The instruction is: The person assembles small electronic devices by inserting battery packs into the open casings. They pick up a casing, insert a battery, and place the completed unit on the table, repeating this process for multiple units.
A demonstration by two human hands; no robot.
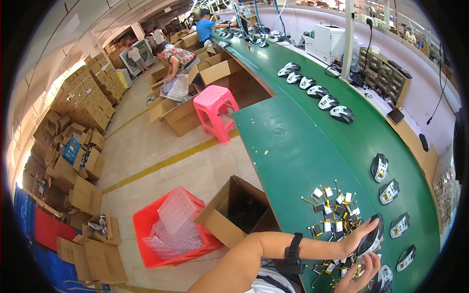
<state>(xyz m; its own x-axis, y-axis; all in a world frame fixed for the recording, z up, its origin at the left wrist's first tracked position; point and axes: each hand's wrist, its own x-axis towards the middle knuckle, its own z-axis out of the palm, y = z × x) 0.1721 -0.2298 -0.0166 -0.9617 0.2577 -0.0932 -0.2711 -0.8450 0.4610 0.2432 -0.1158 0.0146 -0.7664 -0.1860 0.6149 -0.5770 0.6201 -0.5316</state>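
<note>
At the lower right, my left hand (355, 241) grips a black and white computer mouse (370, 239), tilted up off the green bench. My right hand (359, 277) is just below, its curled fingers against the mouse's lower end; part of that hand is cut off by the frame. Under and beside my left forearm lies a loose pile of small battery packs (328, 210), silver and black, with yellow and black leads. Another mouse (384, 277) sits close to my right hand. Several more, such as this mouse (400, 225), form a row along the belt.
The green bench (283, 146) meets a belt carrying more mice (328, 102) farther up. Left of the bench stand an open carton (239, 210), a red bin (146, 244) with bubble wrap and a pink stool (215, 105). Co-workers (178, 58) are at the far end.
</note>
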